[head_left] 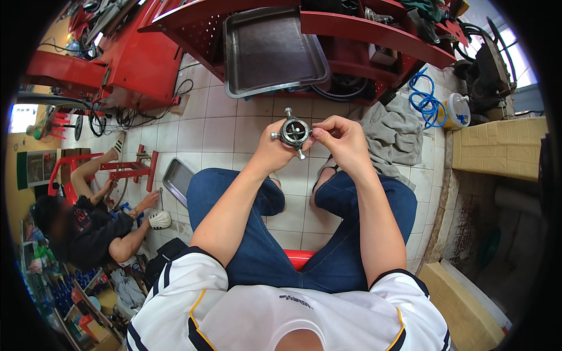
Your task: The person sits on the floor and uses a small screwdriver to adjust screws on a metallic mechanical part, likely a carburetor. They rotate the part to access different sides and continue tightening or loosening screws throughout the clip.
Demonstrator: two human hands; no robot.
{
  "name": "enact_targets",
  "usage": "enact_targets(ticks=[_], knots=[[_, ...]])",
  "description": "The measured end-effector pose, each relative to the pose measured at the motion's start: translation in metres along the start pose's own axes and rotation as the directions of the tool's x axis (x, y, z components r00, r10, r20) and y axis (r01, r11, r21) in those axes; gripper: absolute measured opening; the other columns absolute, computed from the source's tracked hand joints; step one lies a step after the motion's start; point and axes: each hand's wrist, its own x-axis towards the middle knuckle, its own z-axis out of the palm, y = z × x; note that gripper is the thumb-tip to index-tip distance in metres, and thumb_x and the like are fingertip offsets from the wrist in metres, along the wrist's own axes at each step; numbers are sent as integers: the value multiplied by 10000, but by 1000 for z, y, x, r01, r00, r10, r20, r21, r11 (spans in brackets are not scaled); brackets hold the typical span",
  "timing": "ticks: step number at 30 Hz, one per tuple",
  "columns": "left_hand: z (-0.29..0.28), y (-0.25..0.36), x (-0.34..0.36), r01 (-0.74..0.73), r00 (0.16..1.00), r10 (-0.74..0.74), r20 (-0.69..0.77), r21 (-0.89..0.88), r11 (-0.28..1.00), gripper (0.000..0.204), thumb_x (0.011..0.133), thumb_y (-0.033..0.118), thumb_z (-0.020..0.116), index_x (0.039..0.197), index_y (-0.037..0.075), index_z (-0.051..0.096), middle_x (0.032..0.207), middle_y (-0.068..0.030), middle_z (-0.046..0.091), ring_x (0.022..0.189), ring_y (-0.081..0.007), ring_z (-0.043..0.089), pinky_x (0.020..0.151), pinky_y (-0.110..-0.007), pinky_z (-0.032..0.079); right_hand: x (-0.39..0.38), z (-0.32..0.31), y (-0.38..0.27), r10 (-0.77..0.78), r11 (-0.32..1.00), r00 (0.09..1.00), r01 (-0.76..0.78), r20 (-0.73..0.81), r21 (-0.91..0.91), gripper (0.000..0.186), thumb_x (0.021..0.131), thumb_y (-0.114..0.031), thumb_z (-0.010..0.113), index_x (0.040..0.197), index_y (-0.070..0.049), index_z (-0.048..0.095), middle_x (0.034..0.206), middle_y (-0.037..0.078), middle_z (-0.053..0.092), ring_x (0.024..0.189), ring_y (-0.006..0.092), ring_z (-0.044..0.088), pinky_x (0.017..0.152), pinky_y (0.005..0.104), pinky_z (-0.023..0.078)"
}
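Observation:
A round metal ring tool with bolts sticking out around its rim is held up in front of me, above the tiled floor. Its kind is not certain; a crossed metal piece shows inside the ring. My left hand is closed around its lower left side. With thumb and forefinger, my right hand pinches at the ring's right side, where a thin bolt seems to stick out, its end mostly covered by the fingertips.
Ahead, a metal tray leans against a red tool cart. A grey cloth, a blue hose and a white bucket lie right. At left, another person sits near a red stand and a small tray.

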Motion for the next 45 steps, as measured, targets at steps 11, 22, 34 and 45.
enact_targets(ticks=[11,22,34,45], knots=[[-2,-1,2,-22,1000,21,14,56,998,210,804,112,843,915,52,675,838,-2,663,764,-97,606,658,-270,495,0,5,-4,3,1000,1000,-2,-19,27,196,959,-189,693,938,6,698,778,13,694,693,59,571,642,231,454],[-4,3,2,-8,999,6,49,43,999,244,797,109,854,927,47,657,853,-16,678,766,-95,617,639,-268,504,3,6,15,-74,989,996,68,-42,-132,397,1011,-339,608,853,20,671,629,2,553,613,77,451,559,270,371],[12,-6,-3,105,977,-93,-193,52,993,210,812,4,798,976,16,667,883,-46,724,764,-87,665,639,-237,516,3,9,8,-23,997,996,16,-89,-74,373,1030,-306,584,880,30,648,648,9,572,630,77,471,586,261,400],[5,-8,-5,206,977,-207,-54,-31,978,216,852,-75,684,1053,3,680,935,-49,740,842,-102,700,708,-239,546,4,5,16,-16,982,997,1,-77,-187,308,1018,-256,601,960,41,661,768,46,656,708,87,542,642,264,444]])
